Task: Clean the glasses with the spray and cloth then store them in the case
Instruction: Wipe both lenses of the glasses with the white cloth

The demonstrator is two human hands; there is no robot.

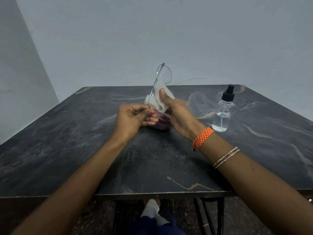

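Cloth (159, 99) pinched by right hand (176, 114) hides lower lens; left hand (133, 118) pinches glasses (163, 73).

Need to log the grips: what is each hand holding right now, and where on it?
Left hand pinches the glasses at the lower end of the frame. Right hand grips the white cloth, thumb pressing it on the lower lens.

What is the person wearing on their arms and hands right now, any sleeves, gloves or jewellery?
Both forearms are bare: no sleeves and no gloves in view. The left hand has a red-painted thumbnail and nothing on its wrist. The right hand has an orange and white braided thread band wrapped round the wrist and, further up the forearm, a thin studded bangle with red and green stones.
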